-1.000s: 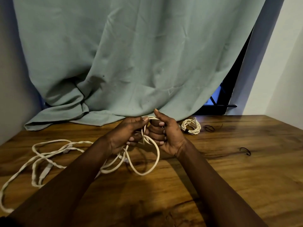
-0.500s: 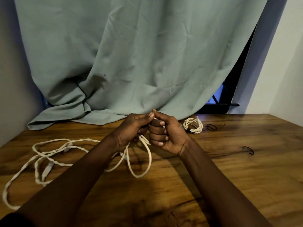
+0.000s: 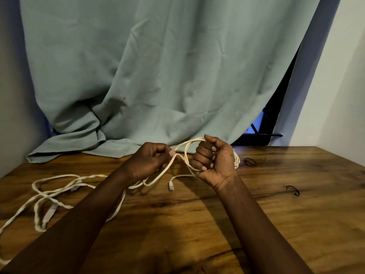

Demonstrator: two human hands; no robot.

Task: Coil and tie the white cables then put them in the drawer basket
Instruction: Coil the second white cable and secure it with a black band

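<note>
While right hand (image 3: 214, 159) hides coiled cable (image 3: 236, 160)

No text, label, brand or number is legible anywhere.

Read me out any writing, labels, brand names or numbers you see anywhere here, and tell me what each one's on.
None: no readable text in this view.
white cable: no print visible on the sheath.
cable plug: too small to show any marking.
curtain: plain, no label.
wooden table: bare grain, no sticker.
black ties: unmarked.
</note>
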